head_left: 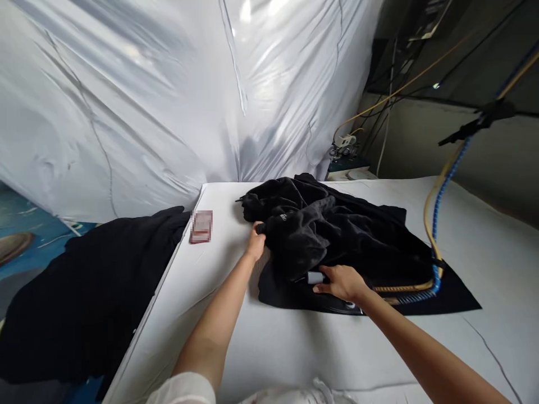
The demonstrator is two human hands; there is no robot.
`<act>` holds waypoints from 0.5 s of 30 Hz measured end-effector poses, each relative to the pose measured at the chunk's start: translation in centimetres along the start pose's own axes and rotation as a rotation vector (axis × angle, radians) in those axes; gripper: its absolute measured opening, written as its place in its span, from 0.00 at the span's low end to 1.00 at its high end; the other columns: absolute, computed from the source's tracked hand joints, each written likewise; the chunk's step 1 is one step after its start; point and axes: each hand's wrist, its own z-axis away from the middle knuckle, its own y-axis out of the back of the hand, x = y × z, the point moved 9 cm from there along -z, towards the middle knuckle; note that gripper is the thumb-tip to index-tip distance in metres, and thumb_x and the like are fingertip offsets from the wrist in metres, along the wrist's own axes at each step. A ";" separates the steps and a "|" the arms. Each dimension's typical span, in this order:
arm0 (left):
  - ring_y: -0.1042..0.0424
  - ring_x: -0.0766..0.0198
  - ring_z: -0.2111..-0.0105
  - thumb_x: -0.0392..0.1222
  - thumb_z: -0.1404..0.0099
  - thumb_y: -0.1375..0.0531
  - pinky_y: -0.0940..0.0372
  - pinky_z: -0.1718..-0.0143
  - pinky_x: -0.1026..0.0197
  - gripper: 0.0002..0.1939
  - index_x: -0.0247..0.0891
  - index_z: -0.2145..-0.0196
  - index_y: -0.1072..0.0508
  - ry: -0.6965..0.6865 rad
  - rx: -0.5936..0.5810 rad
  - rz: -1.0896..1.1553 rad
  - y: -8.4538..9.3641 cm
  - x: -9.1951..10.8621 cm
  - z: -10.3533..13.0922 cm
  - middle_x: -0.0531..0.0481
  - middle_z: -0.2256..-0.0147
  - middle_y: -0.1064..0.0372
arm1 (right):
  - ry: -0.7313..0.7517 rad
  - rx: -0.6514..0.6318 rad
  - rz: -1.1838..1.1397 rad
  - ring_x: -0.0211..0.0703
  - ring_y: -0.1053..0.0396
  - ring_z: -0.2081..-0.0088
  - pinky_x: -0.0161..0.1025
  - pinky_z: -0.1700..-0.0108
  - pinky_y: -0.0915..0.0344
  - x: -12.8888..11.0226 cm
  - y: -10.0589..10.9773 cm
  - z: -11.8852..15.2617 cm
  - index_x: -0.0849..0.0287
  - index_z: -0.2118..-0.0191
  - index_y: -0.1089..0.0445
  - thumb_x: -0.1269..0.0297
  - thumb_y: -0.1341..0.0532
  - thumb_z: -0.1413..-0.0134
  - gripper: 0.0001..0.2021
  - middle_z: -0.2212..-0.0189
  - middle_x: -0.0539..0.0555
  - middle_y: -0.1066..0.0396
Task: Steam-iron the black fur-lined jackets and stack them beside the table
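Observation:
A crumpled black garment (337,235) lies on the white padded table (295,348). My left hand (255,242) grips the garment's bunched left edge. My right hand (343,282) rests on the garment's near edge and holds a grey handle (315,277); the rest of that tool is hidden under my hand and the cloth. A blue and yellow hose (435,224) runs down from the upper right onto the garment and ends near my right wrist.
A pile of black cloth (84,303) hangs off the table's left side. A small reddish tag (201,226) lies near the table's far left corner. White plastic sheeting (168,101) covers the back wall. Cables (379,101) and a stand are at the right.

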 end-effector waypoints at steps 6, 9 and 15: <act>0.38 0.61 0.56 0.27 0.51 0.45 0.44 0.51 0.56 0.20 0.38 0.59 0.41 -0.344 0.477 -0.697 6.3 5.3 2.1 0.48 0.61 0.39 | -0.033 -0.018 0.005 0.53 0.30 0.65 0.39 0.69 0.43 0.2 0.1 -0.2 0.54 0.59 0.33 0.36 0.51 0.56 0.29 0.70 0.56 0.27; 0.39 0.57 0.54 0.35 0.51 0.39 0.42 0.54 0.54 0.26 0.37 0.56 0.47 -0.242 0.608 -0.849 8.2 2.3 5.9 0.43 0.57 0.43 | -0.034 -0.019 0.001 0.54 0.30 0.64 0.40 0.68 0.42 0.3 0.0 -0.4 0.54 0.57 0.33 0.35 0.51 0.56 0.31 0.69 0.56 0.27; 0.35 0.65 0.62 0.29 0.48 0.43 0.42 0.60 0.63 0.15 0.42 0.64 0.42 -0.144 0.184 -1.147 4.1 -2.7 11.9 0.52 0.63 0.39 | -0.090 -0.021 -0.025 0.53 0.31 0.60 0.40 0.66 0.42 0.7 -0.2 -0.8 0.54 0.54 0.34 0.35 0.52 0.56 0.32 0.65 0.57 0.27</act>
